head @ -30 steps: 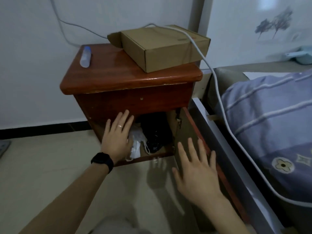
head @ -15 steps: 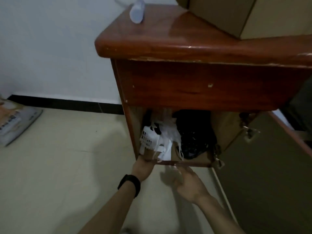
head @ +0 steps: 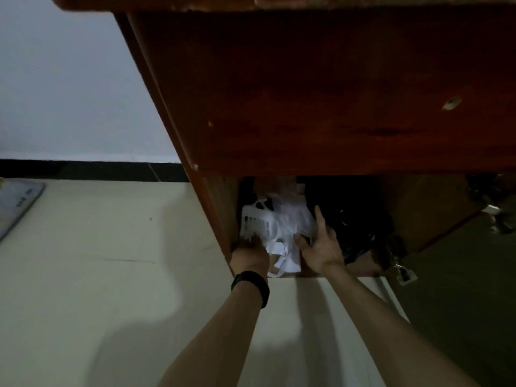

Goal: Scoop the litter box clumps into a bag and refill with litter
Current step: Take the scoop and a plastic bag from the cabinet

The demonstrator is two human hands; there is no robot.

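Just inside the open bedside cabinet (head: 307, 93), the right hand (head: 321, 248) spreads a straight forefinger and thumb against crumpled white plastic bags (head: 293, 219). Fingers of the left hand (head: 250, 254) are hidden beneath a white slotted scoop (head: 257, 223), grip unclear, at nine o'clock of the bags; a black bag (head: 351, 219) lies at three o'clock.

A red-brown wooden bedside cabinet (head: 307, 93) stands on the pale tiled floor (head: 111, 247) against the white wall (head: 69, 79). Its bottom compartment is open, and its plain wooden door (head: 460, 303) is swung out to the right. Inside, a white slotted plastic scoop (head: 257, 223) sits far left, with crumpled white plastic bags (head: 293, 219) just right of it and a black plastic bag (head: 351, 219) beyond those. The left hand (head: 248, 254) reaches in below the scoop. The right hand (head: 321, 247) lies between the white bags and the black one. A flat grey sack (head: 16, 202) lies on the floor well to the left.
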